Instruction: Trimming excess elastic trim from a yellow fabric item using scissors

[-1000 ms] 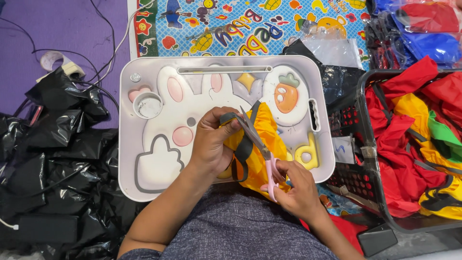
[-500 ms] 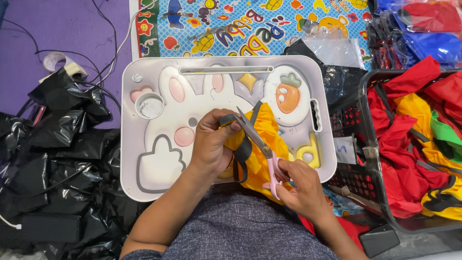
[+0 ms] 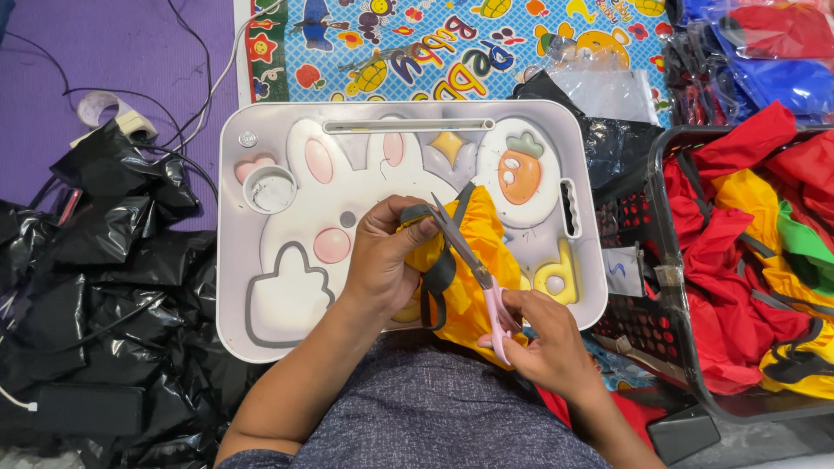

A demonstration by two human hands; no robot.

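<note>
Left hand (image 3: 382, 260) fingers pinch yellow cloth (image 3: 473, 260), right hand (image 3: 543, 339) grips scissors (image 3: 473, 265) over tray (image 3: 261, 330)

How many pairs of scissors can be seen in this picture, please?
1. The scissors, with pink handles, are in the right hand, their blades at the yellow fabric which the left hand holds over the white tray. Others may be hidden under the fabric piles.

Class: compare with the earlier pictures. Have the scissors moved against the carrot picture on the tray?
No. The scissors keep their place: tips left of and below the carrot picture on the tray, handles in the right hand.
</note>
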